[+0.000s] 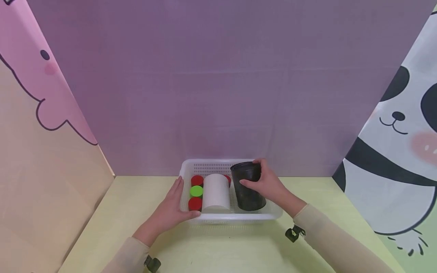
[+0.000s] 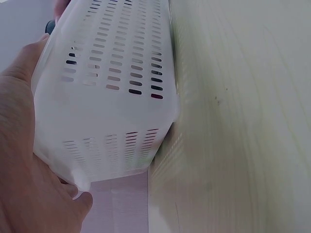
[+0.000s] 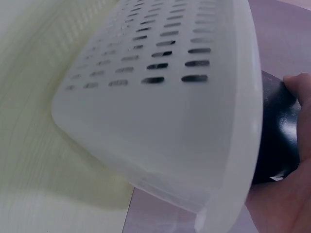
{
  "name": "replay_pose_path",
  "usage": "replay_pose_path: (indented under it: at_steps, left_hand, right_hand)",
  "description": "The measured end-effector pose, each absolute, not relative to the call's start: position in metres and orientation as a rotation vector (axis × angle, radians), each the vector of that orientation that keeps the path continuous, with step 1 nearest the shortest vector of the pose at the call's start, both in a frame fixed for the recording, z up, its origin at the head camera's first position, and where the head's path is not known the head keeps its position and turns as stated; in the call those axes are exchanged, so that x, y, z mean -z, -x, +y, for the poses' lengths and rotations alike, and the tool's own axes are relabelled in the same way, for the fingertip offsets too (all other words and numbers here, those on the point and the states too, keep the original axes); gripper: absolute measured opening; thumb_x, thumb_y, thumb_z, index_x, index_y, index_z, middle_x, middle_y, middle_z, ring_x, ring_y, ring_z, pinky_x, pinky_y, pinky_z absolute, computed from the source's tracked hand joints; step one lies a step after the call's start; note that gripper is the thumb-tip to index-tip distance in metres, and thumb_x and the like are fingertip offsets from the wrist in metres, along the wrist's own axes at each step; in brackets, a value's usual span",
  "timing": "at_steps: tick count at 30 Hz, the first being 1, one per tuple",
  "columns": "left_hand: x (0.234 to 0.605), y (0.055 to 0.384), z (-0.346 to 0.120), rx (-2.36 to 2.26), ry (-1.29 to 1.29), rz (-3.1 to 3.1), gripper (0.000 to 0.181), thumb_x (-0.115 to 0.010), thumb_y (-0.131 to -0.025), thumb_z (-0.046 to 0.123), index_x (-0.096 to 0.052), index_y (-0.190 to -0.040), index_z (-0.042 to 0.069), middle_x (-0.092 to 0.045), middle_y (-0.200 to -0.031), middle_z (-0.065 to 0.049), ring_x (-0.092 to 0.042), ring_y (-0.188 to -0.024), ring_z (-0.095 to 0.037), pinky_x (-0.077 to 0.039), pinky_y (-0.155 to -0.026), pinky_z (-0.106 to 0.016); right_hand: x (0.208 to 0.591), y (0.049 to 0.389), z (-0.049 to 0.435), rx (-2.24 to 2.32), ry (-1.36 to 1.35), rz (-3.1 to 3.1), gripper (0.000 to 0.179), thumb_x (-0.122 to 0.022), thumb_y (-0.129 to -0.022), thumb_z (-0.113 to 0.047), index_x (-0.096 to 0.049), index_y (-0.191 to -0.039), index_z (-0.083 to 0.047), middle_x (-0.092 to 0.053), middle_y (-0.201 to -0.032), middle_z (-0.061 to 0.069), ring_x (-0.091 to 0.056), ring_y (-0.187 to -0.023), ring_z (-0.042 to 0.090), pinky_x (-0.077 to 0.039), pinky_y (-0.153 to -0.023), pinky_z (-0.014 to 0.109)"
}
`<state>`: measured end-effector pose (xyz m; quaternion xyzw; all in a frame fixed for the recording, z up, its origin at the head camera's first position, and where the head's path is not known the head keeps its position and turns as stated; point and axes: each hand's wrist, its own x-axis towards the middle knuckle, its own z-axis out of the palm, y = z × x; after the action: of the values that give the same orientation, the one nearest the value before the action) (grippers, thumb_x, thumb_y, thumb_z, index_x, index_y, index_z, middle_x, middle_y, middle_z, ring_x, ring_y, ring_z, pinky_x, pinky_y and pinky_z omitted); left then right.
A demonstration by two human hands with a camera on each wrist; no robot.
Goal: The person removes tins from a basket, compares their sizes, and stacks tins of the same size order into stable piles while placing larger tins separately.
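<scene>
A white plastic basket (image 1: 239, 216) with slotted walls stands on the table. At its front left corner, my left hand (image 1: 172, 208) holds the rim, thumb over the front edge and fingers along the left side. My right hand (image 1: 271, 185) grips a black tapered cup (image 1: 250, 195), thumb across its near side and fingers by its upper rim. This cup is tilted in the basket's right half; whether it touches the floor of the basket I cannot tell. Beside it is a smooth white cylinder (image 1: 216, 193). The basket's wall (image 3: 146, 126) hides part of the cup in the right wrist view.
Along the basket's left side stand jars with red lids (image 1: 195, 204) and a green lid (image 1: 196, 191). Another red lid (image 1: 227, 179) shows partly behind the white cylinder. A purple backdrop (image 1: 222, 94) rises behind the pale table (image 1: 218, 250); a panda panel (image 1: 392, 163) borders the right.
</scene>
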<state>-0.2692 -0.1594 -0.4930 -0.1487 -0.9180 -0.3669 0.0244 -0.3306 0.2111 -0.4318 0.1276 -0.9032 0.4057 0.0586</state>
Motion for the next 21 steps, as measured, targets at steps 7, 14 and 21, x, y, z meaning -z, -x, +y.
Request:
replay_pose_path:
  at_steps: [7,14,21]
  left_hand:
    - [0.492,0.269,-0.158,1.140,0.447,-2.839,0.136,-0.091,-0.084,0.063,-0.011,-0.177,0.005,-0.007,-0.186,-0.013,-0.013,-0.170,-0.040,-0.038,-0.123,-0.068]
    - [0.493,0.270,-0.159,1.127,0.440,-2.850,0.136,-0.091,-0.083,0.064,-0.011,-0.178,0.006,-0.006,-0.186,-0.011,-0.012,-0.170,-0.038,-0.039,-0.123,-0.066]
    - [0.494,0.270,-0.159,1.147,0.467,-2.829,0.135,-0.091,-0.085,0.063,-0.012,-0.177,0.003,-0.006,-0.186,-0.013,-0.012,-0.170,-0.040,-0.036,-0.125,-0.067]
  right_hand:
    - [0.429,0.334,0.222,-1.288,-0.363,-2.695,0.096,-0.092,-0.092,-0.040,-0.031,-0.158,-0.006,-0.063,-0.142,0.029,-0.066,-0.126,0.045,-0.054,-0.111,0.064]
    - [0.419,0.334,0.231,-1.320,-0.372,-2.660,0.096,-0.091,-0.094,-0.035,-0.028,-0.160,-0.006,-0.054,-0.151,0.028,-0.059,-0.136,0.048,-0.047,-0.117,0.068]
    - [0.410,0.332,0.240,-1.426,-0.377,-2.579,0.094,-0.091,-0.095,-0.027,-0.027,-0.161,-0.005,-0.050,-0.154,0.029,-0.053,-0.143,0.047,-0.041,-0.122,0.069]
